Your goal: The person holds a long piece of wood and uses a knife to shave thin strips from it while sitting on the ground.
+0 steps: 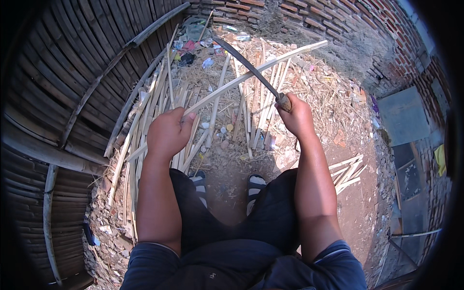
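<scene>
My left hand (168, 131) is closed round a long pale bamboo strip (220, 92), which slants up to the far right and pokes out behind the hand at lower left. In my right hand (296, 116) is the wooden handle of a machete (249, 65), fingers wrapped about it. Its long dark blade points to the far left and crosses the strip near the middle, seemingly on top; whether the two touch I cannot tell. Beyond and between my hands, more bamboo strips (253, 116) lie on the littered ground.
A slatted bamboo wall (63, 82) rises on the left, with strips (128, 159) heaped along its foot. Short strips (347, 173) lie in a small pile at right. A brick wall (333, 19) closes the far side. My sandalled feet (255, 186) are below my hands.
</scene>
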`<control>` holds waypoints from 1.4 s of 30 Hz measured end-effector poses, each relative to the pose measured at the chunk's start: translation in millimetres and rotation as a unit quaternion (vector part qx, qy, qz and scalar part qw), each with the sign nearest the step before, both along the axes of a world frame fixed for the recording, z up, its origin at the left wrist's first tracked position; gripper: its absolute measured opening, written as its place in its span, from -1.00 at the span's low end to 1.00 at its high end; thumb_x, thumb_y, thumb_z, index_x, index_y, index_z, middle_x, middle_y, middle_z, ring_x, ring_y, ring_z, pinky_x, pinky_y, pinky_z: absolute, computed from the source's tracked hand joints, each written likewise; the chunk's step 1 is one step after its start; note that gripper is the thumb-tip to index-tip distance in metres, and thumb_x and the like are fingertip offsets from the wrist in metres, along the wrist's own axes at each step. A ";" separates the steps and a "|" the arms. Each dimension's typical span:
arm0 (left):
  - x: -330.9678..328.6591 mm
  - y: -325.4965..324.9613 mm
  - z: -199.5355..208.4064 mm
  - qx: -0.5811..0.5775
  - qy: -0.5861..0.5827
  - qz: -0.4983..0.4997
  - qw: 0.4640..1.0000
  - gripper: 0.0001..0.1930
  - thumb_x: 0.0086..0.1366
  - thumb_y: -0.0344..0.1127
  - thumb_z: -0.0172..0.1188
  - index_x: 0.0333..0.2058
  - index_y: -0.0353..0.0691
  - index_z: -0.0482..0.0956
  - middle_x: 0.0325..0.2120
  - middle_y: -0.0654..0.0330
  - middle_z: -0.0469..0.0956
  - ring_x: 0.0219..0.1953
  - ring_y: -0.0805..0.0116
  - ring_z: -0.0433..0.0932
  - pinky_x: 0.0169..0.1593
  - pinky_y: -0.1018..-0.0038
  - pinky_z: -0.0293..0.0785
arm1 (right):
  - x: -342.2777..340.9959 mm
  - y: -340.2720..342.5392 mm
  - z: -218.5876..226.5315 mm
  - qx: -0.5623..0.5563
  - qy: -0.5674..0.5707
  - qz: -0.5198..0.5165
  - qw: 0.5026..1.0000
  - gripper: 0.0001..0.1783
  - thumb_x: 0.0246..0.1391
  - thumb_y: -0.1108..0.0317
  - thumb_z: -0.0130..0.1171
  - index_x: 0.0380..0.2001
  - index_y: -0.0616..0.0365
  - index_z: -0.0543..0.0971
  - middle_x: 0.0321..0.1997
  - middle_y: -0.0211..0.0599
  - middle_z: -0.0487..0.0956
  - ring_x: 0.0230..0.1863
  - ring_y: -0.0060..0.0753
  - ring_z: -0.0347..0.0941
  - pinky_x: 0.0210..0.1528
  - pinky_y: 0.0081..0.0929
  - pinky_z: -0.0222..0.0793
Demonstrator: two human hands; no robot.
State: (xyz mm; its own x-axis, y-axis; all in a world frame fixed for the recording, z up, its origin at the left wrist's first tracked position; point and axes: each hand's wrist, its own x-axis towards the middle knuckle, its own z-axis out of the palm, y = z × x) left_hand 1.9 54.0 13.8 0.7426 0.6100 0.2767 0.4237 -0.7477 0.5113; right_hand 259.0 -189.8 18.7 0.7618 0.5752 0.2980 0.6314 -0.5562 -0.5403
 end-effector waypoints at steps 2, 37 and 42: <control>0.3 -0.2 1.4 -0.006 -0.003 0.005 1.000 -0.62 0.43 -0.02 0.24 -0.32 -0.29 0.65 -0.47 -0.09 0.60 -0.36 -0.21 0.60 -0.28 0.02 0.46 | -4.8 0.5 -3.2 -0.019 -0.039 0.012 0.999 -0.76 0.13 0.24 0.36 -0.18 0.09 0.64 -0.36 0.06 0.69 -0.26 0.25 0.64 -0.18 0.03 0.52; -2.4 4.5 2.7 -0.060 -0.028 -0.005 0.998 -0.58 0.39 0.04 0.24 -0.32 -0.28 0.67 -0.47 -0.12 0.62 -0.36 -0.20 0.64 -0.28 0.02 0.50 | -25.5 9.3 -3.0 -0.053 -0.036 0.104 0.992 -0.79 0.03 0.27 0.42 -0.30 0.08 0.65 -0.40 -0.01 0.68 -0.29 0.16 0.64 -0.20 0.00 0.53; -4.3 6.9 -5.6 -0.035 -0.044 -0.030 0.998 -0.59 0.40 0.00 0.25 -0.29 -0.32 0.68 -0.54 -0.08 0.56 -0.48 -0.07 0.56 -0.34 0.14 0.43 | -34.0 17.0 3.4 -0.058 -0.082 0.160 0.982 -0.83 0.00 0.30 0.40 -0.33 0.05 0.64 -0.43 -0.05 0.66 -0.29 0.17 0.63 -0.24 0.00 0.52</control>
State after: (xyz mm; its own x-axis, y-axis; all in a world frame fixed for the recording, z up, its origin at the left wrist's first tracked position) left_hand -2.4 61.0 8.2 0.7532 0.5853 0.3001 0.3302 -0.7310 0.5971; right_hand 225.0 -172.9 22.1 0.4832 0.8146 0.3208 0.8574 -0.3662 -0.3615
